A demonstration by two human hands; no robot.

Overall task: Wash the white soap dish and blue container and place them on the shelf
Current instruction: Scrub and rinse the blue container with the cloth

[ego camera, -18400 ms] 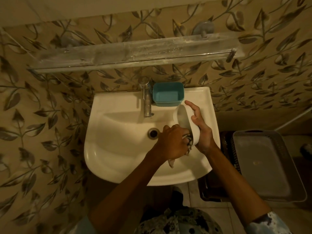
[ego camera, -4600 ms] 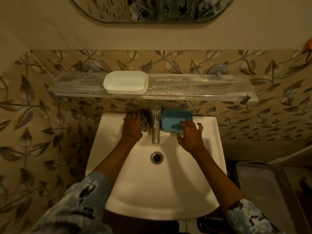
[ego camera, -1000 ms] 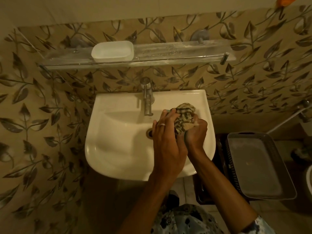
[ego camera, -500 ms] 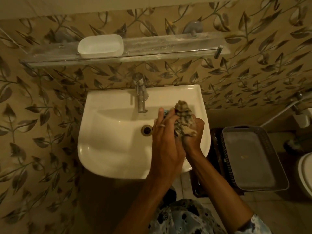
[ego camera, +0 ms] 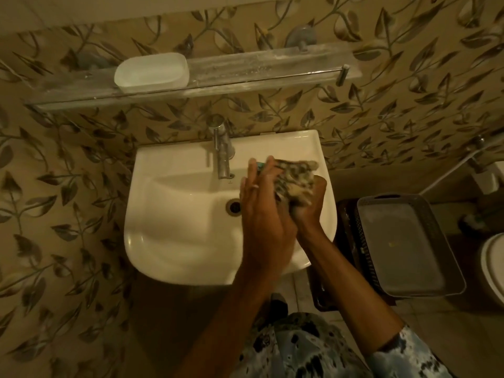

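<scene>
Sleeves: blotchy blue-grey patterned cloth [ego camera: 409,358] sits at the bottom edge, nearest the camera, with both forearms reaching up from it over the sink.
Left hand: the left hand [ego camera: 263,214] lies over the right side of the basin, back toward the camera, fingers stretched forward and curled around the blue container; a pale ring shows on one finger.
Blue container: only a small teal sliver of the blue container [ego camera: 260,165] shows past the left fingertips, the rest hidden between the two hands and the cloth.
Right hand: the right hand [ego camera: 309,205] is closed on a crumpled striped cloth [ego camera: 293,177], pressing it against the container from the right.
Sink: the white sink [ego camera: 174,227] is mounted to the wall, with its drain [ego camera: 234,206] just left of the left hand.
Tap: a chrome tap [ego camera: 223,151] stands at the back centre of the basin; whether water runs cannot be told.
Basket: a grey plastic basket [ego camera: 403,241] sits to the right of the sink, lower down.
Shelf: a glass shelf [ego camera: 259,69] runs along the leaf-patterned wall above the tap.
White soap dish: the white soap dish [ego camera: 151,71] rests upright on the left part of the shelf.
</scene>
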